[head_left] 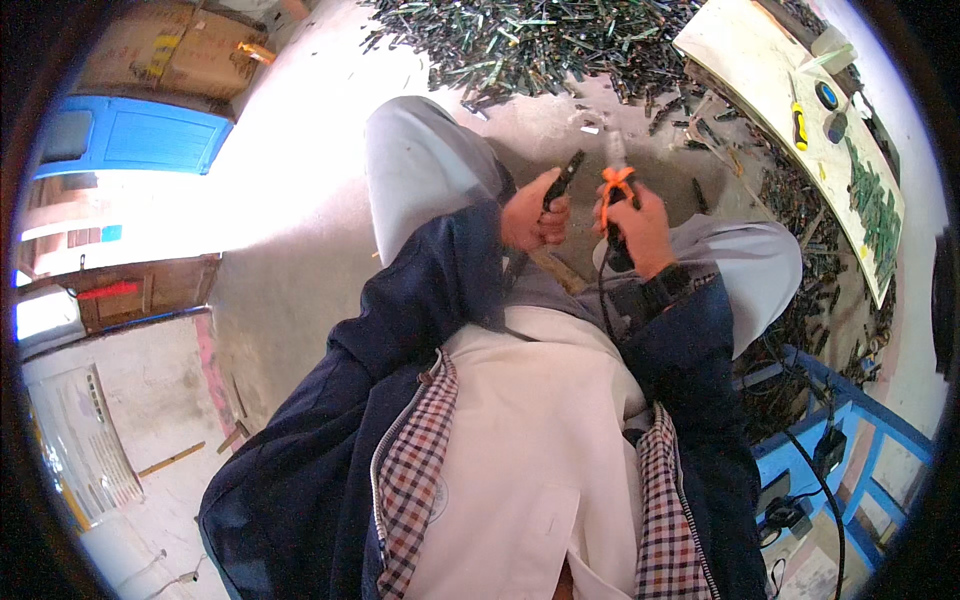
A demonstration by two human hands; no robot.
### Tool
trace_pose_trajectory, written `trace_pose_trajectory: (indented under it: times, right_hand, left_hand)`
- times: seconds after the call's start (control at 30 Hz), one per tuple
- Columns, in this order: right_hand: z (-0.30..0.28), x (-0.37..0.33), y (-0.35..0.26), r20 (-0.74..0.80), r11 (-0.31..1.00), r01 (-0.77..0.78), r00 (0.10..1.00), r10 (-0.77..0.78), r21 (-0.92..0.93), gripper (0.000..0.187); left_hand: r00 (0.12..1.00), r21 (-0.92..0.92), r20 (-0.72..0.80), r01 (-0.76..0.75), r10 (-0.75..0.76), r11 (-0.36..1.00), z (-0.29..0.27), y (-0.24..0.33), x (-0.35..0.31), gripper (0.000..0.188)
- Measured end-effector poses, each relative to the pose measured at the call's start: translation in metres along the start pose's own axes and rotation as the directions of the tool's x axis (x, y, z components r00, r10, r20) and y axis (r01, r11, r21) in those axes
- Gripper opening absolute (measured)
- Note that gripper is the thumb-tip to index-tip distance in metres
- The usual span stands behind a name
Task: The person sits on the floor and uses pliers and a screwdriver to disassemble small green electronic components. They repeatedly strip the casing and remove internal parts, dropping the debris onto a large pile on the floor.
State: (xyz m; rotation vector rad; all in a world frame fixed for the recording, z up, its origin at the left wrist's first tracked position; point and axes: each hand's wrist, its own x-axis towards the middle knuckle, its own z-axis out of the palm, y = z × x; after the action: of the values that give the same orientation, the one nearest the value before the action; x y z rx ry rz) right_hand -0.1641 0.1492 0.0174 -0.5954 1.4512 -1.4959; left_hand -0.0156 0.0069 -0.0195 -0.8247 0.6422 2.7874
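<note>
My left hand (535, 215) is closed around a short, narrow black piece (565, 180), whose upper end sticks out past the thumb. Beside it, my right hand (640, 228) grips a corded hand tool with a dark handle and a pale metal-looking barrel (614, 150); its exact kind is not clear. Something bright orange is tied or fixed around the tool just above my fingers. A black cord runs down from its handle toward my lap. The barrel tip is apart from the black piece and slightly blurred.
A large heap of black and green strips (540, 45) covers the floor ahead. At the right, a pale board (740, 45) bears a yellow-handled screwdriver (799, 125), a roll of tape (826, 95) and green strips (872, 215). A blue frame (860, 440) with cables stands at the lower right.
</note>
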Motion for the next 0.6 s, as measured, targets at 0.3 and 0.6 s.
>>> trace_pose_trajectory:
  times: [0.3, 0.6]
  right_hand:
    - [0.002, 0.043, 0.003, -0.082, 0.999, -0.029, 0.996, 0.033, 0.045, 0.021]
    - [0.021, 0.075, 0.008, -0.048, 0.988, 0.027, 0.998, -0.035, -0.151, 0.021]
  left_hand:
    - [0.996, -0.073, 0.085, 0.029, -0.023, 0.997, 0.015, 0.006, -0.006, 0.055]
    - [0.998, -0.086, 0.065, 0.022, -0.016, 0.996, 0.012, 0.006, -0.016, 0.055]
